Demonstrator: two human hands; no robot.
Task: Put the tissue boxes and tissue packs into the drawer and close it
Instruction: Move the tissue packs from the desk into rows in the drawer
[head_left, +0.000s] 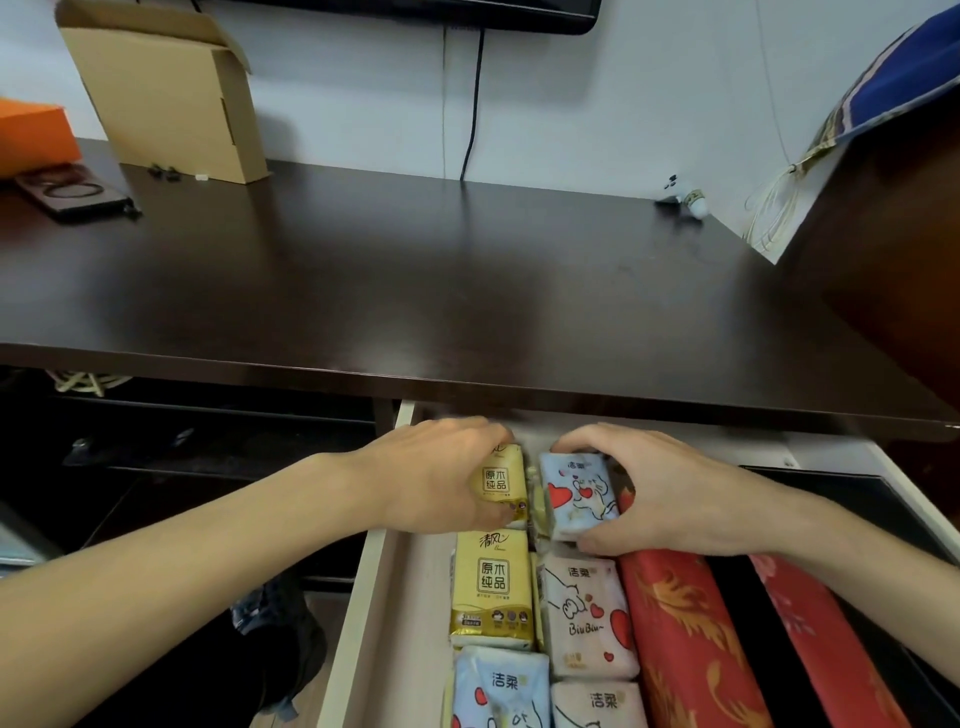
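The white drawer (387, 597) stands pulled out under the dark desk. My left hand (436, 475) grips a yellow tissue pack (503, 480) at the drawer's back. Beside it, my right hand (654, 493) holds a blue tissue pack with red hearts (576, 493). In front of them lie another yellow pack (492, 587), a pink heart pack (587, 616), a second blue pack (501, 686) and a second pink pack (597, 704). Two red tissue boxes (685, 644) (821, 644) lie along the drawer's right side, partly under my right forearm.
The dark desk top (415, 280) overhangs the drawer's back. On it stand a cardboard box (166, 88), an orange box (31, 135), a phone (67, 195) at the left and a small white item (693, 202) at the right. A black cable (474, 104) hangs down the wall.
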